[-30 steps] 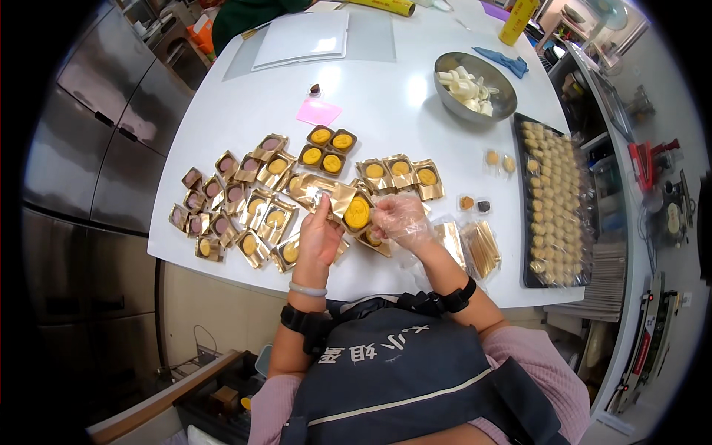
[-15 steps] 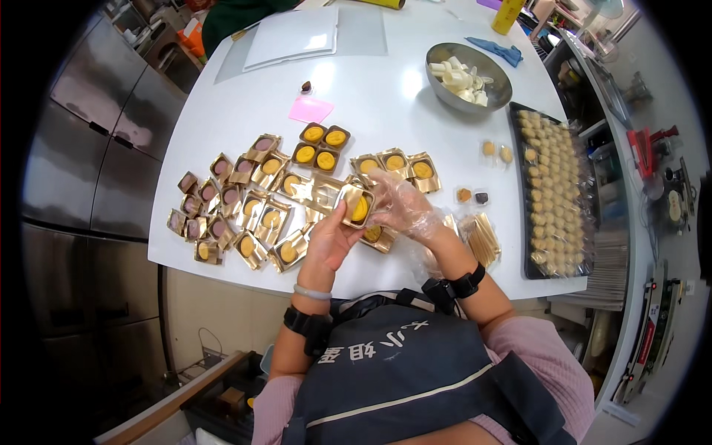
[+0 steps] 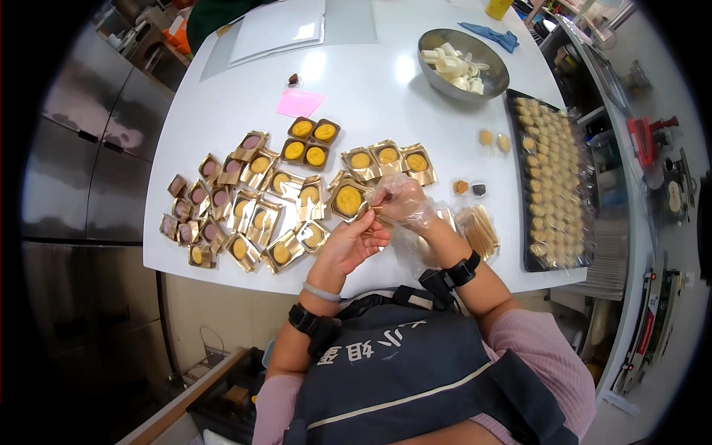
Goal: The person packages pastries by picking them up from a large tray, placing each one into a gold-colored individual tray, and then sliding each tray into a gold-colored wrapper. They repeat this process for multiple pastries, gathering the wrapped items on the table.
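A round yellow cake in a gold-edged pack [image 3: 348,201] is held up between my two hands, its patterned face toward me. Bare and pinching, my left hand [image 3: 350,243] has its thumb and forefinger at the pack's lower right corner. My right hand [image 3: 404,202], in a clear plastic glove, closes its fingertips on the same corner; the exact pinch point is partly hidden. Left of my hands lie several gold packs of yellow cakes [image 3: 280,254], with packs of purple cakes [image 3: 198,194] farther left. Three more yellow packs [image 3: 387,155] lie just beyond my right hand.
A brown tray of yellow cakes [image 3: 325,132] stands beyond the packs, near a pink card [image 3: 300,102]. At right are a metal bowl [image 3: 428,80] of white pieces, a black tray [image 3: 513,163] of small wrapped balls, and a stack of gold sleeves [image 3: 478,231].
My right fingers have moved from half open to a pinch at the pack's corner. The pack in front of my hands now sits farther left and looks larger. The view has shifted slightly.
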Tool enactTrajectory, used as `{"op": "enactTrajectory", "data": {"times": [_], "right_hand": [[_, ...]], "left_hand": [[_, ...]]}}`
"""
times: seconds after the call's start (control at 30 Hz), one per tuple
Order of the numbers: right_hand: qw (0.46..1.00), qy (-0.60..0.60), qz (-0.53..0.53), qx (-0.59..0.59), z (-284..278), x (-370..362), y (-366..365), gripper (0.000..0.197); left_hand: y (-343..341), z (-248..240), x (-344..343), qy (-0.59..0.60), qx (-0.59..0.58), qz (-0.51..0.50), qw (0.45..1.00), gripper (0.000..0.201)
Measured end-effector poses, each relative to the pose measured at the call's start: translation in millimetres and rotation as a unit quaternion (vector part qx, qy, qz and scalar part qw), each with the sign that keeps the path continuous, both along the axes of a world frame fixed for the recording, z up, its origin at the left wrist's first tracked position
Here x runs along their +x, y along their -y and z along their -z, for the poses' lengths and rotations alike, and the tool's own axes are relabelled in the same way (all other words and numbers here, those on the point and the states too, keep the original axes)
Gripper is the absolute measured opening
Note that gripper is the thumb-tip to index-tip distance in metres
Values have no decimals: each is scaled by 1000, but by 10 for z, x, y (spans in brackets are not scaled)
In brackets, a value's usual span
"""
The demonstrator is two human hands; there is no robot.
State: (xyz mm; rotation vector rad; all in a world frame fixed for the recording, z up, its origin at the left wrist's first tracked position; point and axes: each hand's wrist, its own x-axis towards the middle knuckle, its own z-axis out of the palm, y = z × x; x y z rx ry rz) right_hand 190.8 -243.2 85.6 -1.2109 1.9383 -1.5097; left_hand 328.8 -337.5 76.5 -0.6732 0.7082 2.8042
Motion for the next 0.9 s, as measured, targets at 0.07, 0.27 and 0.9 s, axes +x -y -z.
{"op": "enactTrajectory", "data": {"times": [0.07, 0.27, 0.9], "right_hand": [[999, -29, 28, 12, -2, -28, 16, 8], [948, -27, 312, 54, 386, -842, 299, 4], [799, -77, 275, 528, 218, -874, -1824, 29]], "left_hand": [[30, 0, -34, 6, -37, 7, 999, 33], [-41, -60, -107, 30, -78, 25, 996, 47], [-225, 137, -32, 73, -45, -23, 996, 24]]}}
